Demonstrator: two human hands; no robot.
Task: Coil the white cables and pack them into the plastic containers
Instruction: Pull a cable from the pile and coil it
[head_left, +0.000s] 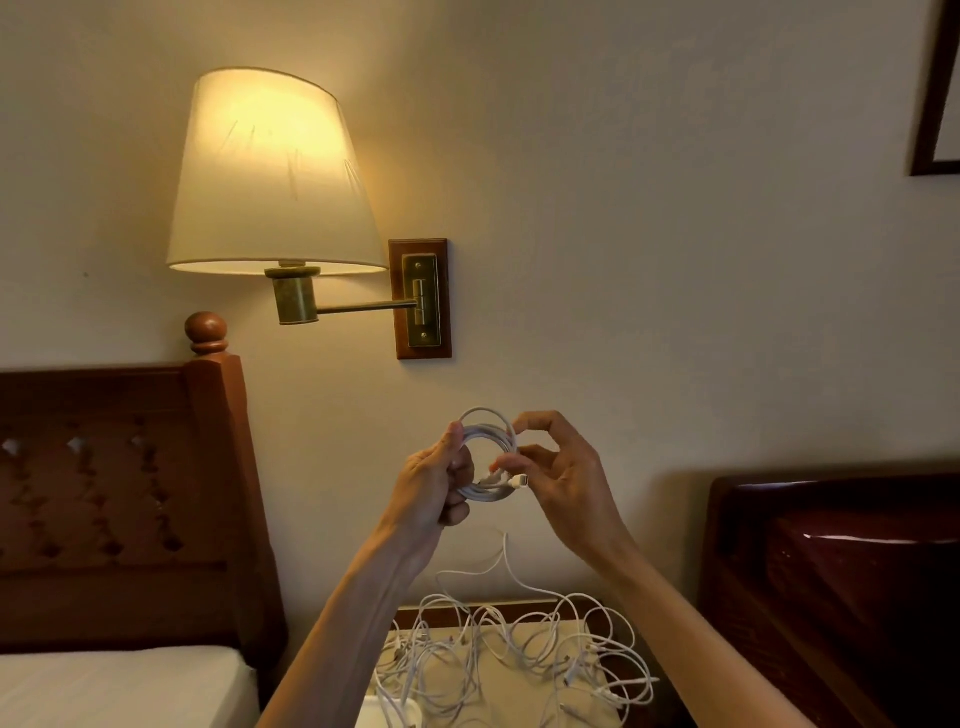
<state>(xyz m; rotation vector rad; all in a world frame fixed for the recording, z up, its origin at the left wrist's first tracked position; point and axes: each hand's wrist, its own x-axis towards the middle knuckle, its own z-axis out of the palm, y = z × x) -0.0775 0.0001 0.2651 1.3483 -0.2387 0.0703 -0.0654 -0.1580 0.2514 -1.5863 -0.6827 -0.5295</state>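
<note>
A white cable wound into a small coil (491, 441) is held up in front of the wall. My left hand (436, 483) grips the coil's left side, thumb on top. My right hand (558, 475) pinches the cable's plug end (521, 481) at the coil's lower right, the other fingers spread. Below, a tangle of several loose white cables (519, 654) lies on the bedside table (519, 610). A corner of a white plastic container (387, 714) shows at the bottom edge, partly hidden by cables.
A lit wall lamp (270, 176) hangs at upper left on a wooden mount (421, 299). A wooden headboard (119, 493) and mattress (119, 686) stand at left. A dark glossy wooden piece of furniture (841, 582) stands at right.
</note>
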